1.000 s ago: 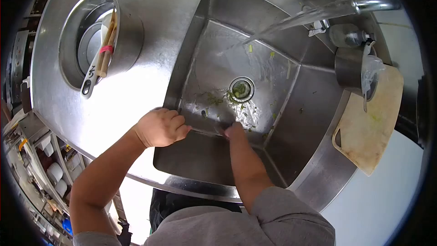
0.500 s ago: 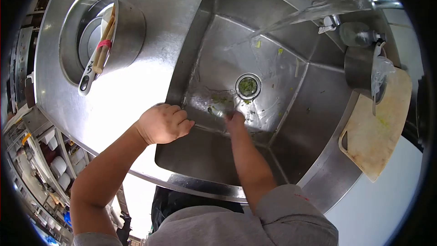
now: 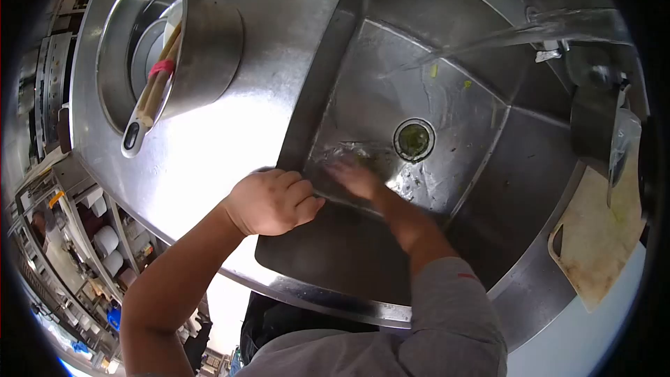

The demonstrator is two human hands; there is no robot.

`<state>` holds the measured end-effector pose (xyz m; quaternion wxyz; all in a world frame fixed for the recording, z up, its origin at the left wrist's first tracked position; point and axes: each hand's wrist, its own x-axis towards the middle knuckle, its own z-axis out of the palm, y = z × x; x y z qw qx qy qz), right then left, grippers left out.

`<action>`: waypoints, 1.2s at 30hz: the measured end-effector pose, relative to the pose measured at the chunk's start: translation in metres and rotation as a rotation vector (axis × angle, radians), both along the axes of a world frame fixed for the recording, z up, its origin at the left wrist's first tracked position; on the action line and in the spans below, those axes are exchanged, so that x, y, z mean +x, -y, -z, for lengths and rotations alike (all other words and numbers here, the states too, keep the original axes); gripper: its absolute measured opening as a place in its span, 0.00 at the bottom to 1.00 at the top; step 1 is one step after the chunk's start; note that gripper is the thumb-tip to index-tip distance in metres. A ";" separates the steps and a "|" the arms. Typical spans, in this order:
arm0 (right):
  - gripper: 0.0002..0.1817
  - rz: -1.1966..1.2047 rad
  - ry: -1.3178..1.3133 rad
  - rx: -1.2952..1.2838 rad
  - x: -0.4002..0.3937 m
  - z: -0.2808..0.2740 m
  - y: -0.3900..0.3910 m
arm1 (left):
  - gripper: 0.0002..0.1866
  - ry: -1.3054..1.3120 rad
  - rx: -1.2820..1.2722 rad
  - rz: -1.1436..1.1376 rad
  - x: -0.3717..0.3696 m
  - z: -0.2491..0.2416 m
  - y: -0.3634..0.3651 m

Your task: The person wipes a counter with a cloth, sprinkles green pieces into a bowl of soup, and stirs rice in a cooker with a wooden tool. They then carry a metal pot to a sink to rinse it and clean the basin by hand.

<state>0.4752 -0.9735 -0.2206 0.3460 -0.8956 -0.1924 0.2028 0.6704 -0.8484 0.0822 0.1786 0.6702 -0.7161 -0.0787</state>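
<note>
My right hand [image 3: 354, 176] reaches down to the floor of the steel sink [image 3: 391, 258], left of the drain [image 3: 414, 140]. Its fingers look stretched out and hold nothing I can see, though motion blurs them. Water ripples around the fingertips. Greenish scraps lie in the drain strainer, and small bits are scattered on the wet sink floor. At the sink's left edge my left hand [image 3: 276, 202] is closed in a fist, with nothing visible in it. A stream of water [image 3: 502, 38] runs from the upper right into the sink.
A large steel pot [image 3: 209, 49] on the left counter holds a white-handled utensil [image 3: 134, 134] and wooden sticks [image 3: 155, 91] bound with a red band. A stained cutting board [image 3: 600, 230] lies on the right beside a dark metal container [image 3: 590, 122]. Shelves with dishes [image 3: 105, 241] stand lower left.
The view has shifted, so the sink sits further right. My right hand has swept left across the sink floor, away from the drain, and its fingers now extend. My left fist stays at the edge.
</note>
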 end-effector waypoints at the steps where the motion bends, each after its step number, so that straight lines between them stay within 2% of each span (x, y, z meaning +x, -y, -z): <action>1: 0.36 -0.016 0.000 -0.096 0.011 -0.038 0.029 | 0.08 -0.009 -0.023 -0.022 -0.001 0.002 0.000; 2: 0.36 -0.018 0.000 -0.097 0.005 -0.038 0.041 | 0.08 -0.014 -0.054 -0.044 0.000 0.003 0.002; 4: 0.35 0.416 0.056 -0.441 -0.003 -0.036 0.062 | 0.08 -0.009 -0.044 -0.036 0.001 0.002 0.002; 5: 0.35 0.418 0.058 -0.449 -0.007 -0.034 0.061 | 0.08 -0.005 -0.027 -0.028 0.001 0.001 0.002; 8: 0.30 0.085 0.249 -0.261 -0.035 -0.042 0.049 | 0.14 -0.068 -0.021 -0.057 -0.002 0.002 0.003; 9: 0.30 0.092 0.250 -0.269 -0.038 -0.040 0.058 | 0.14 -0.067 -0.028 -0.048 -0.002 0.001 0.003; 11: 0.25 0.326 0.108 -0.090 -0.029 -0.048 0.082 | 0.10 -0.024 -0.008 -0.039 -0.001 0.000 0.005; 12: 0.20 0.749 -0.097 0.106 -0.026 -0.052 0.094 | 0.10 -0.023 -0.017 -0.030 0.000 -0.001 0.005; 13: 0.16 0.697 -0.006 -0.123 -0.022 -0.050 0.125 | 0.11 -0.030 -0.006 -0.032 0.000 -0.002 0.007; 14: 0.14 0.924 0.225 -0.198 -0.018 -0.061 0.154 | 0.11 -0.043 0.008 -0.034 0.000 -0.002 0.008; 15: 0.12 1.036 0.571 -0.516 -0.027 -0.043 0.190 | 0.11 -0.052 0.002 -0.023 0.000 -0.002 0.008; 16: 0.13 1.242 0.605 -0.617 -0.034 -0.032 0.232 | 0.12 -0.047 0.010 -0.023 0.001 -0.002 0.009; 18: 0.19 1.652 0.443 -0.709 -0.055 -0.002 0.328 | 0.13 -0.032 0.014 -0.026 0.000 -0.004 0.010; 19: 0.22 1.772 0.367 -0.675 -0.061 0.010 0.363 | 0.14 -0.044 0.029 -0.027 0.000 -0.005 0.010; 20: 0.25 1.973 0.264 -0.381 -0.056 0.015 0.384 | 0.16 -0.055 0.043 -0.030 0.000 -0.005 0.011; 21: 0.25 1.968 0.266 -0.376 -0.041 0.014 0.389 | 0.16 -0.052 0.044 -0.036 0.001 -0.004 0.011; 23: 0.34 1.845 -0.178 -0.171 -0.003 0.001 0.379 | 0.16 -0.065 0.060 -0.046 0.000 -0.003 0.010; 25: 0.34 1.856 0.142 -0.456 0.053 0.019 0.334 | 0.16 -0.064 0.052 -0.053 -0.001 -0.002 0.009; 27: 0.32 1.616 0.175 -0.750 0.087 0.018 0.288 | 0.16 -0.052 0.034 -0.070 0.000 -0.002 0.009; 29: 0.27 1.354 0.227 -0.847 0.099 0.006 0.251 | 0.15 -0.027 0.020 -0.040 0.001 -0.003 0.009; 31: 0.26 1.021 0.146 -0.803 0.090 0.013 0.234 | 0.13 -0.008 0.022 -0.046 0.001 -0.005 0.007; 33: 0.26 0.697 0.177 -0.972 0.064 0.026 0.205 | 0.10 0.008 0.023 -0.044 0.002 -0.007 0.007; 35: 0.25 0.796 0.305 -0.621 0.018 0.016 0.162 | 0.08 -0.014 0.007 -0.050 0.002 -0.007 0.006; 36: 0.25 1.104 0.035 -0.042 -0.004 0.029 0.138 | 0.08 -0.026 -0.002 -0.047 0.001 -0.006 0.005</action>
